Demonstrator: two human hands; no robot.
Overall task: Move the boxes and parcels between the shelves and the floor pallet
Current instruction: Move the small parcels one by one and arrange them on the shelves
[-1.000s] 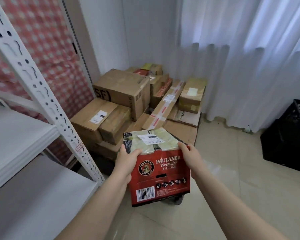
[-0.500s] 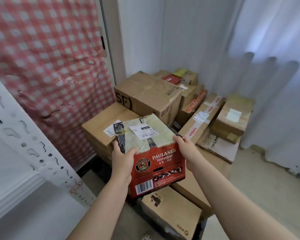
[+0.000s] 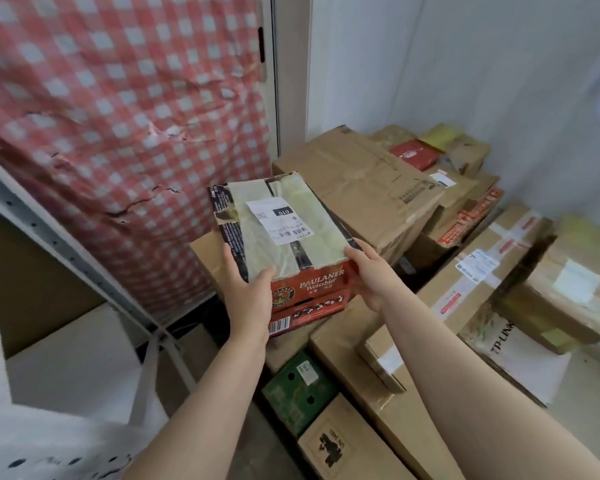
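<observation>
I hold a red Paulaner beer box [image 3: 284,237] with a taped top and a white shipping label between both hands, over the pile of parcels. My left hand [image 3: 248,292] grips its near left corner, thumb on the top. My right hand [image 3: 369,271] grips its right side. Under and behind it lie brown cartons: a flat one [image 3: 207,258] directly beneath, and a large creased SF carton [image 3: 364,188] behind. Whether the red box rests on the carton below, I cannot tell.
A white metal shelf upright [image 3: 66,251] and shelf boards [image 3: 66,362] stand at left, before a red checked cloth [image 3: 118,116]. More cartons fill the right: a long taped one [image 3: 471,275], a TP-LINK box [image 3: 513,351], a green box [image 3: 298,393] low down.
I have stepped closer to the pile and the view has dropped. The red box has moved forward and up over the cartons, its top now tilted toward me. Both hands keep their hold.
</observation>
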